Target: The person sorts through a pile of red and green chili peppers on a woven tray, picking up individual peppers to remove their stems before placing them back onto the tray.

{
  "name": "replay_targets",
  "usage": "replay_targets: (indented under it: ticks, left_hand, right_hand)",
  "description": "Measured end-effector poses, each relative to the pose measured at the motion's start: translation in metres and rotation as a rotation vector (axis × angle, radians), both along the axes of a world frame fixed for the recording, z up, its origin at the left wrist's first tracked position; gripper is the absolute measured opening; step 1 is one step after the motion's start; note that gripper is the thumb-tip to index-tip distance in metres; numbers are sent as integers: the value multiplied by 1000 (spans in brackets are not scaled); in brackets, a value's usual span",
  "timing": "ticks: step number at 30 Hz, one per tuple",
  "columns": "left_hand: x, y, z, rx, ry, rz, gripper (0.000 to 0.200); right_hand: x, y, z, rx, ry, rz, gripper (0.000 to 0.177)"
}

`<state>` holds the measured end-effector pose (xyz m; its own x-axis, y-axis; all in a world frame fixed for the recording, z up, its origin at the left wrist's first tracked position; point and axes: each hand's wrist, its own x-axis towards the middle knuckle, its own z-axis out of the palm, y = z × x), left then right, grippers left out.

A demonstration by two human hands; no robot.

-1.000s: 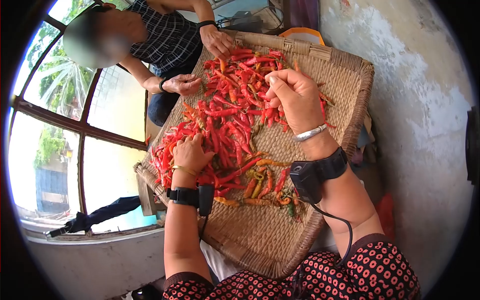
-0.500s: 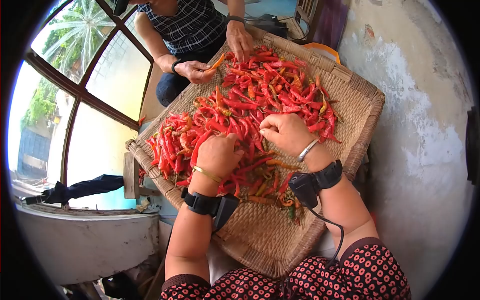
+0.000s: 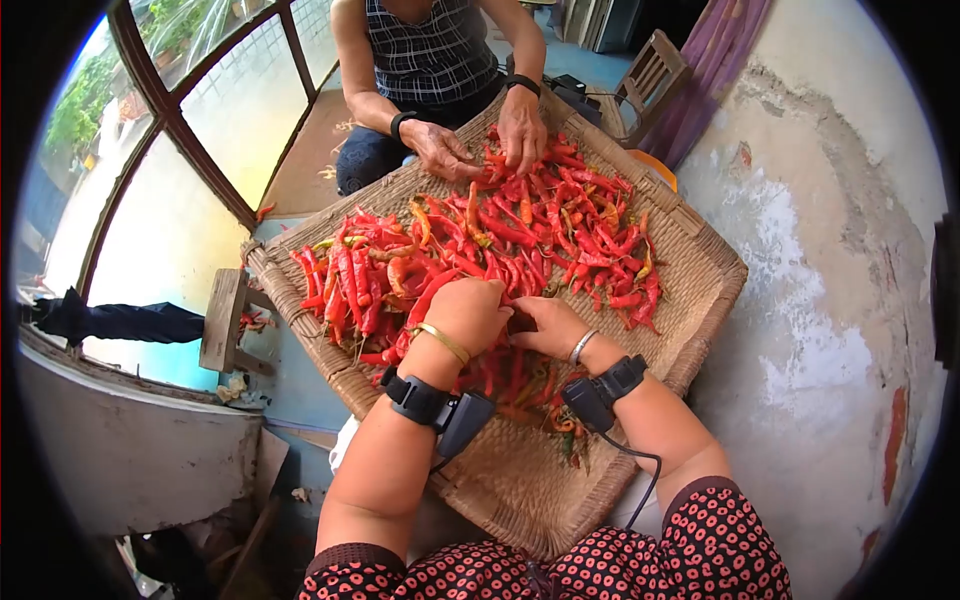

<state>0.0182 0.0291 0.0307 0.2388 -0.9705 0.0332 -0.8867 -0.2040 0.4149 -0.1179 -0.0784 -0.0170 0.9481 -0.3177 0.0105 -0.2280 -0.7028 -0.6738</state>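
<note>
Fist of left hand [image 3: 470, 315] closed on red chillies [image 3: 520, 230], right hand [image 3: 545, 325] curled against it, grip hidden

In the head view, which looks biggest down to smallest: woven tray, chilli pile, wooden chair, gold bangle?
1. woven tray
2. chilli pile
3. wooden chair, only partly seen and farther away, so its true size is unsure
4. gold bangle

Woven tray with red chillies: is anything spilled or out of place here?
A few red chilli peppers seem to lie off the flat woven straw tray, beside the wooden stool at its left edge, as if spilled. Nothing else stands out.
</note>
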Motion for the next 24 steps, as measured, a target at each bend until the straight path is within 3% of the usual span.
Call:
replay_targets:
  ticks: [2,5,7,8,10,14,22,24]
  left_hand:
    - [-2,-2,-7,-25,-1,-12,22]
    - [-3,-2,-9,14,6,-36,25]
    - [-3,2,-9,66,14,-67,29]
    - [-3,5,-9,59,21,-62,29]
    - [-3,14,-9,38,34,-97,31]
    - [5,24,-10,-56,76,-154,34]
    - [5,18,-9,82,75,-136,34]
    - [2,17,-6,121,64,-115,32]
  right_hand:
    - [-2,0,-11,-96,67,-1,35]
    - [0,2,-12,-39,87,-96,27]
    - [0,5,-2,359,95,-220,16]
    - [0,5,2,351,102,-216,16]
    - [-2,1,8,606,50,-322,17]
    - [-14,-13,52,681,38,-295,19]
    - [-2,-55,104,488,-483,-539,21]
    - [13,-58,95,179,-676,-760,26]
